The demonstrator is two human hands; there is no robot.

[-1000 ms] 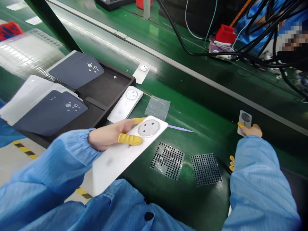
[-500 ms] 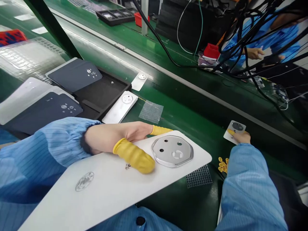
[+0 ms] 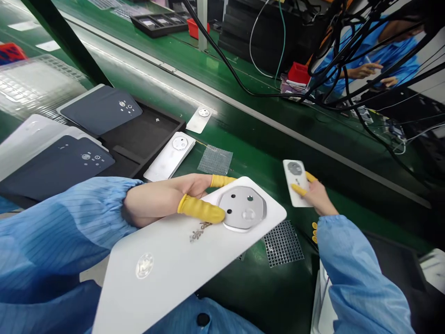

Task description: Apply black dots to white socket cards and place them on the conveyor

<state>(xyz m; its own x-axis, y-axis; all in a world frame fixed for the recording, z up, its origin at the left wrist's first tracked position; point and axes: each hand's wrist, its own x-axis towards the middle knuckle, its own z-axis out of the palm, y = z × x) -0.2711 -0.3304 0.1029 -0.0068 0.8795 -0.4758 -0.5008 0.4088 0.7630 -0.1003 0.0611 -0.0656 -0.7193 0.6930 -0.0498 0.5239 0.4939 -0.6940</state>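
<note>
A large white back panel [image 3: 174, 264] with an octagonal camera ring and dark lettering is held by my left hand [image 3: 187, 197]. The yellow-covered thumb presses on its face beside the ring, and another yellow-covered finger shows past its far edge. Out to the right, my right hand [image 3: 314, 192] grips a smaller-looking white panel [image 3: 295, 183] with a grey camera area, one yellow-covered finger on its face and another at its right edge. Below the left-hand panel's camera end lies a dark perforated sheet [image 3: 283, 244] on the green bench [image 3: 257, 290].
A black tray [image 3: 139, 134] and dark blue panels [image 3: 100, 109] are at the left. White panels [image 3: 170, 157] and a clear dotted sheet [image 3: 215, 160] lie ahead. Yellow finger covers [image 3: 314, 232] sit beside my right sleeve. Black cables [image 3: 347, 60] hang upper right, before another person.
My right hand has moved left with its white panel, now more upright. The left-hand panel has shifted left and turned, uncovering more lettering, with my thumb closer to the camera ring.
</note>
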